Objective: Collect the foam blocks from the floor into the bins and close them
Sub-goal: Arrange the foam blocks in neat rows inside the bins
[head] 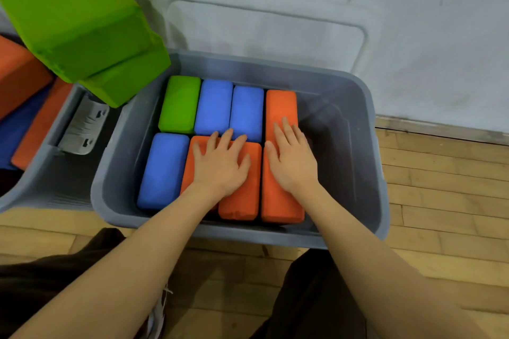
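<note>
- Where the frame's left edge cuts them off, orange blocks and a blue one lie piled in a second grey bin, only partly in view.
- At upper left, two green blocks sit stacked and tilted, overhanging the gap between the two bins.
- In the centre stands the main grey bin, on the wooden floor against the white wall; its pale lid leans upright on the wall behind it.
- Inside, packed side by side in the far row — a green block, then two blue blocks, then an orange block.
- In the near row, a blue block, then two orange blocks under the left hand.
- The left hand lies flat on those two orange blocks, fingers spread and straight, gripping nothing.
- The right hand rests flat on the rightmost near orange block, its straight fingers reaching onto the far orange block — nothing held.
- To the right of the blocks, a strip of the bin's bottom shows bare.
- At the bottom of the frame, dark trousers frame both forearms.
</note>
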The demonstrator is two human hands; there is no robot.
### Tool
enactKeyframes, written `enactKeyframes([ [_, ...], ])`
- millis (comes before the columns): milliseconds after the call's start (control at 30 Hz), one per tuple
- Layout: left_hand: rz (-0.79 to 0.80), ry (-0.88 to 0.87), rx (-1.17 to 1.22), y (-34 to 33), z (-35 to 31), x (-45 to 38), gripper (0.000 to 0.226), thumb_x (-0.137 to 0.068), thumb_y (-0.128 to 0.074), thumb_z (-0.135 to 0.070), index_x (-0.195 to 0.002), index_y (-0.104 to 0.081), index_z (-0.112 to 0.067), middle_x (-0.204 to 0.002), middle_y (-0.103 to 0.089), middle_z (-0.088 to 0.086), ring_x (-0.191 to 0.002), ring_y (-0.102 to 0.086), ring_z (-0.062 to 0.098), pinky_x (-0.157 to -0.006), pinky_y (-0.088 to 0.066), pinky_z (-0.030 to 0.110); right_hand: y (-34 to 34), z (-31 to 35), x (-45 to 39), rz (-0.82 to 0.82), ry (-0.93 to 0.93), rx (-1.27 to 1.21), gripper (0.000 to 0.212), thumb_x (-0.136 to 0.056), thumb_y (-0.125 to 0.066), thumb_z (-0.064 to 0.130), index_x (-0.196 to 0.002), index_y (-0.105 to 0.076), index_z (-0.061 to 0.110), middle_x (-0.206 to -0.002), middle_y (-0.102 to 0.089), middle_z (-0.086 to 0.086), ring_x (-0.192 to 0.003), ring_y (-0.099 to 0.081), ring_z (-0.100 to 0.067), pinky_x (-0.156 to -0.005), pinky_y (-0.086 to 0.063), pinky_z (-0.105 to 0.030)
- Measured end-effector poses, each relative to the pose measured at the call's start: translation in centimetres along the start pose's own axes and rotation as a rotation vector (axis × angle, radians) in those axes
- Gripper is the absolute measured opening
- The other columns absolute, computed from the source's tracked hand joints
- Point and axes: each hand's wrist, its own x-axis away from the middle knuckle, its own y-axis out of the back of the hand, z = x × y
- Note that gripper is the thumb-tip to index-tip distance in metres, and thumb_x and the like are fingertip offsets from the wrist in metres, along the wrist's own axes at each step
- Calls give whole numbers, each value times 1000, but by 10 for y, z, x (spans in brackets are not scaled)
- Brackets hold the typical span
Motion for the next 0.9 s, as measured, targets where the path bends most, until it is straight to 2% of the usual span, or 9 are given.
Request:
enactKeyframes([
  [100, -128, -26, -7, -1, -7, -18, 57, -93, -17, -50, -147, -19, -34, -158, -9, -4, -144, -4, 26, -110, -5, 55, -7, -12, 6, -7, -18, 18, 55, -98, -22, 41, -149, -20, 20, -158, -12, 3, -146, -4, -20, -116, -1, -33],
  [200, -69, -29, -34, -12, -11, -31, 54, -96, -15, -50, -148, -12, -35, -158, -3, -6, -145, 4, 22, -112, 2, 54, -17, -20, 7, -1, -40, 51, 58, -94, -14, 44, -149, -15, 27, -157, -7, 9, -146, 0, -19, -116, 5, -32],
  [267, -76, -18, -55, -18, -8, -35, 55, -95, -13, -50, -148, -11, -35, -158, -3, -6, -145, 3, 21, -112, 3, 54, -25, -12, 2, -17, -59, 52, 62, -91, -10, 47, -150, -15, 26, -158, -7, 8, -146, -1, -20, -116, 3, -35],
  [400, -114, -21, -95, -24, -3, -37, 61, -90, -4, -50, -148, -14, -34, -157, -9, -4, -145, -5, 24, -111, -2, 56, -36, -1, -6, -60, -112, 38, 61, -92, -14, 46, -149, -20, 27, -157, -11, 8, -146, -6, -23, -117, -5, -41],
  [533, -114, -36, -105, -25, -4, -41, 61, -90, -3, -49, -149, -9, -34, -157, -6, -5, -145, -2, 24, -112, 2, 54, -38, -2, -10, -59, -143, 54, 58, -92, -15, 46, -149, -14, 33, -157, -5, 12, -146, -1, -18, -117, -1, -43],
  [667, -93, -42, -136, -25, -3, -44, 61, -90, 1, -48, -149, -5, -33, -158, -1, -4, -145, 3, 24, -111, 5, 55, -38, -1, -13, -81, -144, 44, 61, -91, -17, 45, -149, -18, 28, -158, -6, 9, -146, -2, -21, -117, 0, -42],
  [767, -32, -44, -143, -21, -6, -42, 54, -97, -7, -46, -149, -1, -34, -158, 4, -6, -145, 8, 22, -111, 6, 55, -36, -3, -12, -54, -133, 38, 62, -90, -15, 47, -149, -18, 29, -157, -6, 10, -146, -1, -20, -116, 6, -41],
  [833, 29, -64, -89, -12, -4, -44, 52, -100, -17, -45, -149, -2, -35, -158, 5, -8, -145, 8, 21, -111, 6, 53, -32, -2, -11, -32, -131, 22, 56, -95, -23, 44, -149, -18, 29, -157, -5, 10, -146, 2, -20, -115, 9, -42],
  [900, 93, -91, -36, 4, 2, -46, 51, -100, -24, -42, -149, -11, -33, -158, -1, -8, -145, 3, 20, -113, 1, 50, -24, 0, -11, -3, -153, 16, 52, -99, -31, 39, -149, -20, 29, -158, -6, 10, -146, 4, -19, -113, 13, -43],
])
